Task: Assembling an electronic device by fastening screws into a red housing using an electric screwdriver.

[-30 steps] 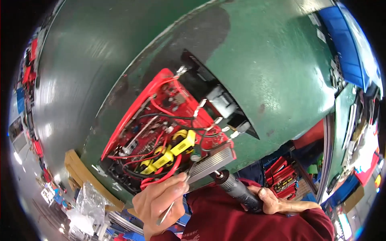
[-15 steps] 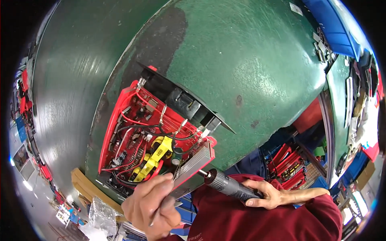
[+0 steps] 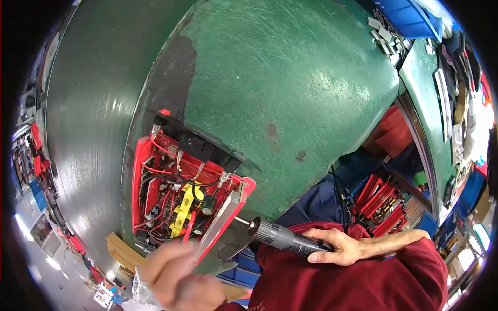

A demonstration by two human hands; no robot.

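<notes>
An open red device housing (image 3: 137, 184) with circuit boards and loose wires inside rests at the near left of the green bench. Inside it sit a yellow-wrapped coil (image 3: 184, 210) and, at its right side, a finned silver heat sink (image 3: 219, 225). A black panel (image 3: 202, 140) runs along its far side. My right hand (image 3: 334, 246) is closed around a dark power screwdriver (image 3: 275, 236), whose shaft points left at the heat sink's side plate; contact cannot be made out. My left hand (image 3: 181, 274) is at the near end of the housing, its fingers smeared by motion.
The green bench top (image 3: 270, 88) stretches away beyond the housing. Small metal pieces (image 3: 385, 37) lie near a blue bin (image 3: 410, 18) at the far right. More red units (image 3: 376, 205) stand below the bench on the right. Clear plastic wrap (image 3: 141, 290) and cardboard (image 3: 123, 251) are at the near left.
The housing and bench have shifted left in the view. My left hand has moved lower left and blurred. The screwdriver remains in my right hand, its tip close to the heat sink side.
</notes>
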